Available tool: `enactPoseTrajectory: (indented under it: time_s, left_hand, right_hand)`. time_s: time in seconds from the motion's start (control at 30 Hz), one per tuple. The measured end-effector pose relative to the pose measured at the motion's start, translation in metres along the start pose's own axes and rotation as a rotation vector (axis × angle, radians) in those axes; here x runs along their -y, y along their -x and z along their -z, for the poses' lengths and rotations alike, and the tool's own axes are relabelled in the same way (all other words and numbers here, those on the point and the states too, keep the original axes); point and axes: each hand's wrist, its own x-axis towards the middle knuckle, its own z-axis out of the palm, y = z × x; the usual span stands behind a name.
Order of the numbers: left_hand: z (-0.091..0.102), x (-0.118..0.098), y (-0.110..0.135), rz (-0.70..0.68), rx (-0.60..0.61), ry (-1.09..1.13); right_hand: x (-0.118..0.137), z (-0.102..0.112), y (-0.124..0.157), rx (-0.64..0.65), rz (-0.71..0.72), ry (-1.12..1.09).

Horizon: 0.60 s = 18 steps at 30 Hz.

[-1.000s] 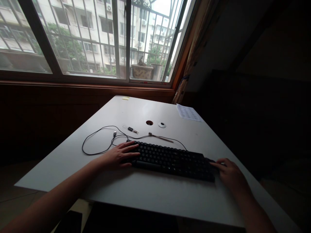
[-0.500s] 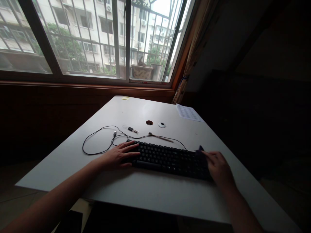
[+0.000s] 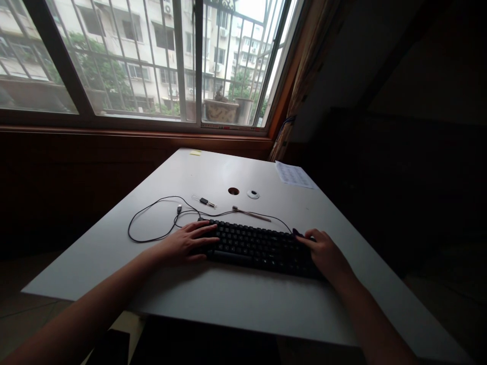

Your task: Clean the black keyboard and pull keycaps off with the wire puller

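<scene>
A black keyboard [image 3: 258, 246] lies across the near part of the white table [image 3: 236, 299]. My left hand [image 3: 188, 242] rests flat on the keyboard's left end with its fingers stretched out. My right hand [image 3: 323, 253] lies over the right part of the keys, its fingers curled on a small dark cloth [image 3: 296, 232] that pokes out past the fingertips. The keyboard's right end is hidden under this hand.
The keyboard's black cable [image 3: 152, 218] loops on the table to the left, ending in a USB plug [image 3: 179, 207]. Behind the keyboard lie a thin brush [image 3: 251, 214], a small tool [image 3: 205, 202], a cable hole [image 3: 233, 191] and its cap [image 3: 253, 194]. A sheet of paper [image 3: 293, 175] lies far right.
My right hand has slid left from beside the keyboard's right end onto the keys, with the dark cloth under its fingers. The left hand has stayed in place.
</scene>
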Motion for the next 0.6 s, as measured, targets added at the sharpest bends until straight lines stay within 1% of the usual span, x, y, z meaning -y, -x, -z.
enactPoseTrajectory:
  time_s: [0.17,0.23,0.3,0.33,0.4,0.6]
  left_hand:
    - [0.001,-0.001,-0.001,0.001,-0.014,0.018]
    - [0.001,0.000,-0.001,0.002,-0.015,0.028]
    - [0.000,0.000,-0.001,-0.001,-0.024,0.042]
    - [0.000,0.000,0.000,-0.004,-0.028,0.049]
    - [0.000,0.001,0.000,-0.008,-0.027,0.052]
    - [0.002,0.001,-0.001,0.005,0.021,0.008]
  right_hand:
    - [-0.030,0.009,0.024,-0.002,-0.103,0.081]
    - [-0.032,0.013,0.029,-0.040,-0.135,0.089]
    - [-0.024,0.015,0.028,-0.097,-0.145,0.069]
    - [-0.015,0.016,0.025,-0.126,-0.139,0.044]
    - [0.010,0.016,0.013,-0.165,-0.100,-0.034]
    - [0.106,0.009,-0.039,-0.149,0.104,-0.292]
